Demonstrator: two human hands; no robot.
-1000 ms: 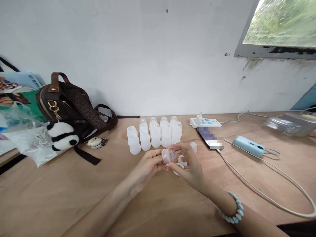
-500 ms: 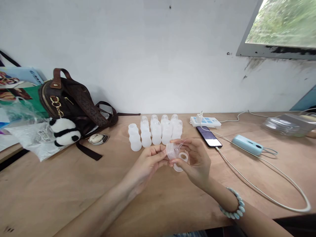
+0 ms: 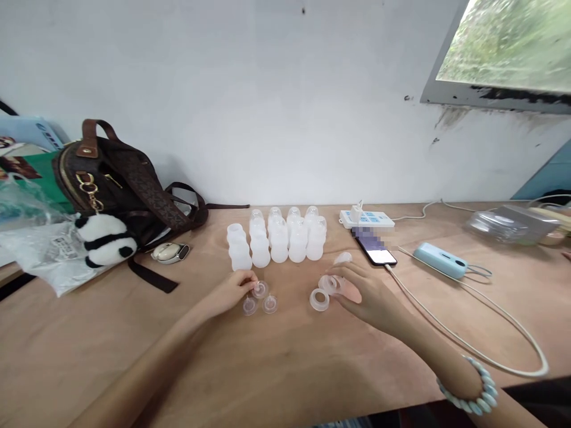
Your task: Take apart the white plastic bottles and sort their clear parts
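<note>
My left hand [image 3: 238, 288] has its fingertips closed on a small clear nipple [image 3: 260, 289] with a round base at the table's middle. Two similar clear nipples [image 3: 270, 304] stand just in front of it. My right hand [image 3: 363, 291] reaches over translucent rings, its thumb and fingers around one ring [image 3: 330, 284]. Another white ring [image 3: 319, 299] lies flat beside it, and a clear piece [image 3: 342, 258] shows behind the fingers. Several frosted white bottles [image 3: 279, 241] stand in rows behind both hands. Most have clear domed caps; the leftmost bottle [image 3: 239, 246] has an open top.
A brown backpack [image 3: 129, 184] with a panda plush [image 3: 104, 239] and a plastic bag [image 3: 49, 249] are at left. A phone [image 3: 379, 252], power strip [image 3: 368, 219], blue power bank [image 3: 441, 260], cables and clear plastic packaging [image 3: 504, 226] lie at right.
My hands have moved apart from the clear threaded piece they held together. The left is now at the nipples, the right at the rings. The view has shifted slightly.
</note>
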